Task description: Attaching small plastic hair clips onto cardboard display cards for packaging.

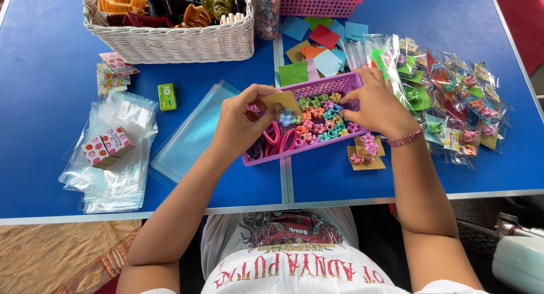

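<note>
My left hand (241, 124) holds a small tan card (281, 101) with a tiny blue hair clip (287, 118) on it, just above the left half of a purple plastic basket (300, 91). The basket holds several small flower-shaped clips (320, 121) in mixed colours and some pink and purple hair ties (272, 138). My right hand (377, 104) reaches into the basket's right end, fingers down among the clips. Whether it grips one is hidden. A tan card with pink clips (365, 152) lies on the blue table just in front of that hand.
A white wicker basket (170, 41) of large hair claws stands at the back left, a pink basket (320, 2) and a jar (266, 13) beside it. Coloured paper squares (317, 50) lie behind the purple basket. Bagged clip packs (453, 101) cover the right; clear bags (116, 152) and a patterned box (105, 146) the left.
</note>
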